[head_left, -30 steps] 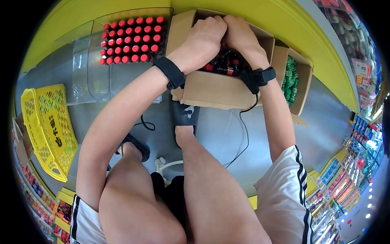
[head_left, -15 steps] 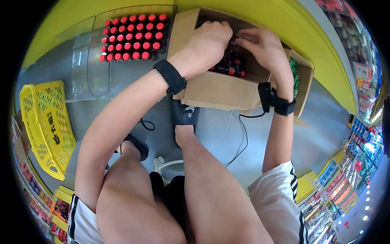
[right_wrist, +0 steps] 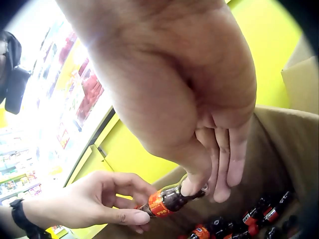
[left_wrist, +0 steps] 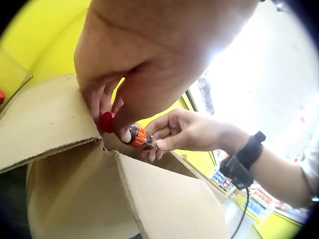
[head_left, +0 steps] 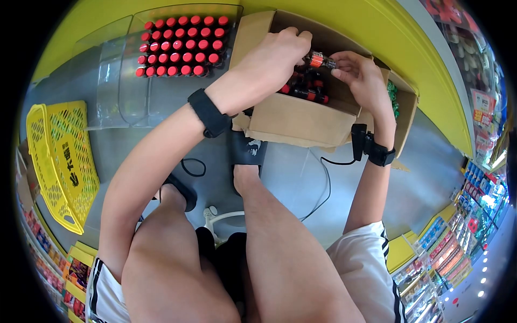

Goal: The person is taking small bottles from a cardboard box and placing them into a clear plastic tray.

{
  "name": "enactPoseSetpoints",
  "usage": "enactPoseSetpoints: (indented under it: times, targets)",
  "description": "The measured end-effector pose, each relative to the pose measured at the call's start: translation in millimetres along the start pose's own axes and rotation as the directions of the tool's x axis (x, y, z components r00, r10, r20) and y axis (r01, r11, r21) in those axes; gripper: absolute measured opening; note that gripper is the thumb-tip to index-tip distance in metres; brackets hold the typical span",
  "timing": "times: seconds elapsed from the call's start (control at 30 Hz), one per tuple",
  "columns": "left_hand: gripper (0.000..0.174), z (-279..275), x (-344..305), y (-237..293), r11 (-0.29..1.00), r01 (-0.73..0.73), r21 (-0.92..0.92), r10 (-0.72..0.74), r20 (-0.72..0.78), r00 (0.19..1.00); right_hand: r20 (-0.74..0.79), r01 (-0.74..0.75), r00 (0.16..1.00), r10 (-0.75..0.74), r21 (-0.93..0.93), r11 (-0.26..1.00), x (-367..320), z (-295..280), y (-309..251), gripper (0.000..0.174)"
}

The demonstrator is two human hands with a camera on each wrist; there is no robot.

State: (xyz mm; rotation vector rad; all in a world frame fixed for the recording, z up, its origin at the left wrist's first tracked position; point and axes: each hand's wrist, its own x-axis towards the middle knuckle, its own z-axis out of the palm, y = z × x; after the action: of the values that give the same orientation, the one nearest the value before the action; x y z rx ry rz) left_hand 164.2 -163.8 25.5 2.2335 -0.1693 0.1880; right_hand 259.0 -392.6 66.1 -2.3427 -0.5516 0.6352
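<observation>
Over the open cardboard box (head_left: 307, 121), both hands are at a small cola bottle (head_left: 316, 59) with dark contents and a red-orange label. My left hand (head_left: 280, 51) grips it between thumb and fingers; a red cap (left_wrist: 106, 122) shows beside the left thumb. My right hand (head_left: 363, 78) pinches the bottle's other end with thumb and fingertips, as the right wrist view shows from the bottle's bottom end. Below them, several more cola bottles (right_wrist: 254, 216) lie loose inside the box. To the left, red-capped bottles (head_left: 183, 46) stand upright in rows in a clear plastic bin (head_left: 113, 75).
Beside the box on the right is another carton (head_left: 407, 116) holding green items (head_left: 393, 97). A yellow basket (head_left: 67, 161) stands on the floor at left. A black cable (head_left: 326, 188) hangs from the right wrist. Stocked shelves line the lower right, and a yellow panel (head_left: 371, 27) rises behind the boxes.
Both hands were together deep in the box. The right hand has moved out to the right and back toward me, and the bottle between the hands has come into view.
</observation>
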Motion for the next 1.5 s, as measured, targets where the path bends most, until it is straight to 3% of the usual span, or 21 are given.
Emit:
enactPoseSetpoints:
  times: [0.37, 0.5, 0.67, 0.73, 0.97, 1.03, 1.27, 1.5]
  targets:
    - [0.019, -39, -24, 6, 0.978, 0.101, -0.184, -0.109, -0.035, 0.993, -0.041, 0.124, 0.991, -0.125, -0.025, 0.992, -13, 13, -38, 0.032]
    - [0.023, -53, -41, 4, 0.973, 0.126, -0.192, -0.145, -0.088, 0.986, 0.011, 0.098, 0.995, -0.098, -0.027, 0.995, -17, 15, -64, 0.033]
    - [0.024, -69, -60, 3, 0.956, 0.214, -0.202, -0.238, -0.105, 0.966, 0.002, 0.245, 0.969, -0.245, 0.005, 0.969, -14, 29, -74, 0.034]
    - [0.023, -71, -68, -2, 0.931, 0.224, -0.288, -0.27, -0.134, 0.953, -0.002, 0.267, 0.964, -0.267, 0.014, 0.964, -15, 35, -83, 0.034]
    - [0.023, -92, -95, -17, 0.924, 0.235, -0.301, -0.302, -0.198, 0.933, 0.014, 0.321, 0.947, -0.321, -0.001, 0.947, -8, 61, -110, 0.031]
    - [0.024, -95, -103, -18, 0.849, 0.295, -0.439, -0.421, -0.221, 0.88, 0.001, 0.354, 0.935, -0.354, -0.041, 0.934, -7, 70, -120, 0.03]
    - [0.026, -104, -118, -38, 0.788, 0.152, -0.597, -0.436, -0.365, 0.823, -0.012, 0.422, 0.901, -0.433, -0.208, 0.883, 0, 106, -148, 0.031]
    - [0.032, -116, -129, -42, 0.695, 0.101, -0.712, -0.482, -0.357, 0.8, -0.015, 0.507, 0.848, -0.53, -0.268, 0.819, 8, 144, -165, 0.038]
